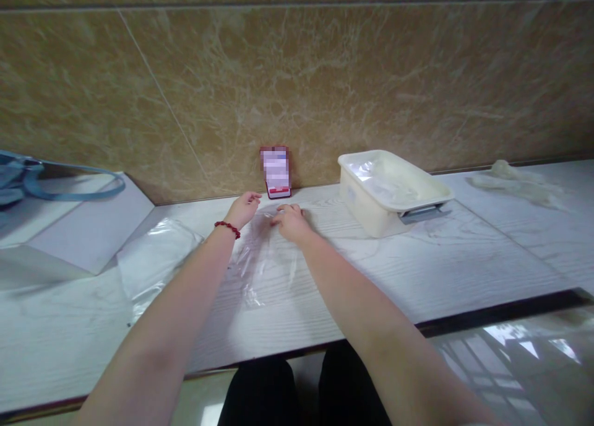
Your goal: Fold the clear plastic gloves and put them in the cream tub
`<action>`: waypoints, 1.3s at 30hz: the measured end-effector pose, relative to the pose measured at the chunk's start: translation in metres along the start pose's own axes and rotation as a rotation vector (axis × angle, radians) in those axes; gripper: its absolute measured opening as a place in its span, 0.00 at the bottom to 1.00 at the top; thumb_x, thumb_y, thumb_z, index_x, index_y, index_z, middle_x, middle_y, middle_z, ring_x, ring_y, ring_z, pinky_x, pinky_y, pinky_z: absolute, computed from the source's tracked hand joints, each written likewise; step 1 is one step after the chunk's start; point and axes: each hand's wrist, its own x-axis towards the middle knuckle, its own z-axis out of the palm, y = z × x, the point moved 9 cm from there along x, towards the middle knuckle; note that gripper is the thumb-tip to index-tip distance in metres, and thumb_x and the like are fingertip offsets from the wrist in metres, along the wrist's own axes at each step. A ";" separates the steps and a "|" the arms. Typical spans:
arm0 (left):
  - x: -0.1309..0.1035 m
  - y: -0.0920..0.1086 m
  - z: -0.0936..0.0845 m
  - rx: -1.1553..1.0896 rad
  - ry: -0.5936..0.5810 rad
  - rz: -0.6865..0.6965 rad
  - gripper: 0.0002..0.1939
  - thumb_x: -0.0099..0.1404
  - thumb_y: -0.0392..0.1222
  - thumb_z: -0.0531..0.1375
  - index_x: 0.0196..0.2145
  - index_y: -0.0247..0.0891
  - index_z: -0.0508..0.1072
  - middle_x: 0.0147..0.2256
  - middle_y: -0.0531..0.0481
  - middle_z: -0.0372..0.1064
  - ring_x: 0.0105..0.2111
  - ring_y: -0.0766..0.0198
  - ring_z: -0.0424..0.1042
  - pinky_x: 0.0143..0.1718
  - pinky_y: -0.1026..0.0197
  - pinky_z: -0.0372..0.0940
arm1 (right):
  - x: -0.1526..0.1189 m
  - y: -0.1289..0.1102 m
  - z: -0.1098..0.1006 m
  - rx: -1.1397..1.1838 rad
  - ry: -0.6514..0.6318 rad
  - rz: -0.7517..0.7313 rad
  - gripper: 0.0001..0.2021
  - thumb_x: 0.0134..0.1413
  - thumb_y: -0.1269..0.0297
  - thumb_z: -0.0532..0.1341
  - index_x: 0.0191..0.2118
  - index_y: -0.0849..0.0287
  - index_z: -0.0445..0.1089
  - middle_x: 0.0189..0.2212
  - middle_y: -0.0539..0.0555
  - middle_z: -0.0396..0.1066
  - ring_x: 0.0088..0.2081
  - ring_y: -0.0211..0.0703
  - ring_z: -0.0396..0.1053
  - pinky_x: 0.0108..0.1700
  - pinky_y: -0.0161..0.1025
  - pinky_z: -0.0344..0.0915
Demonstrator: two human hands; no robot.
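A clear plastic bag [262, 265] lies flat on the pale wood-grain surface in front of me. At the bag's far end, my right hand [293, 223] has its fingers bent onto the plastic and appears to grip its edge. My left hand [244, 209], with a red bead bracelet [228, 229] on the wrist, is beside the same end, fingers partly apart with nothing visible in them. Just beyond both hands, a phone [277, 173] in a red case leans against the wall, its screen lit and blurred.
Another pile of clear plastic bags [155, 259] lies to the left, next to a white box [93, 215] with a blue strap [78, 195]. On the right stands a cream plastic bin [371, 209] with clear plastic inside. Crumpled translucent plastic [515, 183] lies farther right. A marble wall [297, 85] bounds the back.
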 end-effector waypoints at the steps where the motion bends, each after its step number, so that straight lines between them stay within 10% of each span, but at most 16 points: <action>1: -0.007 0.005 0.000 0.097 -0.023 0.048 0.14 0.57 0.41 0.49 0.40 0.35 0.67 0.35 0.45 0.68 0.32 0.64 0.68 0.35 0.61 0.64 | -0.001 0.001 0.000 -0.029 -0.007 0.019 0.14 0.45 0.70 0.53 0.32 0.46 0.72 0.48 0.48 0.60 0.48 0.47 0.50 0.45 0.45 0.49; 6: -0.057 0.026 0.018 0.461 -0.220 0.318 0.17 0.56 0.44 0.50 0.41 0.36 0.69 0.40 0.44 0.68 0.41 0.59 0.66 0.44 0.59 0.59 | -0.003 0.005 0.003 -0.147 -0.052 0.085 0.18 0.47 0.68 0.51 0.44 0.45 0.66 0.52 0.49 0.54 0.49 0.49 0.48 0.45 0.47 0.49; 12: -0.082 0.014 0.010 0.579 -0.206 0.335 0.20 0.55 0.47 0.51 0.44 0.38 0.68 0.42 0.43 0.66 0.44 0.57 0.64 0.47 0.58 0.57 | -0.002 0.007 0.001 -0.172 0.008 0.132 0.20 0.48 0.64 0.51 0.49 0.50 0.62 0.53 0.54 0.54 0.49 0.51 0.48 0.46 0.49 0.49; 19: -0.054 0.012 0.004 0.674 -0.127 0.321 0.17 0.56 0.41 0.50 0.42 0.43 0.70 0.43 0.44 0.65 0.45 0.56 0.63 0.46 0.56 0.56 | -0.002 0.008 -0.014 -0.074 0.101 0.154 0.16 0.45 0.71 0.53 0.40 0.50 0.68 0.48 0.52 0.59 0.48 0.50 0.50 0.45 0.48 0.49; 25: -0.019 0.037 0.021 0.694 -0.301 0.638 0.14 0.53 0.41 0.53 0.35 0.43 0.74 0.41 0.47 0.67 0.43 0.57 0.63 0.47 0.57 0.54 | 0.000 0.012 -0.017 0.006 0.174 0.145 0.14 0.45 0.73 0.52 0.37 0.51 0.69 0.42 0.52 0.63 0.45 0.47 0.52 0.44 0.44 0.50; 31: -0.019 0.045 0.040 0.756 -0.479 0.728 0.10 0.50 0.39 0.53 0.27 0.44 0.74 0.37 0.51 0.70 0.41 0.60 0.64 0.45 0.60 0.53 | 0.001 0.013 -0.019 0.054 0.194 0.147 0.13 0.44 0.74 0.53 0.35 0.54 0.70 0.39 0.52 0.65 0.43 0.46 0.53 0.44 0.42 0.50; 39: -0.019 0.057 0.044 0.753 -0.429 0.764 0.08 0.49 0.37 0.53 0.24 0.39 0.72 0.31 0.46 0.69 0.40 0.59 0.64 0.45 0.59 0.53 | 0.003 0.014 -0.018 0.057 0.176 0.147 0.13 0.45 0.74 0.52 0.34 0.53 0.70 0.37 0.51 0.65 0.42 0.45 0.53 0.42 0.40 0.51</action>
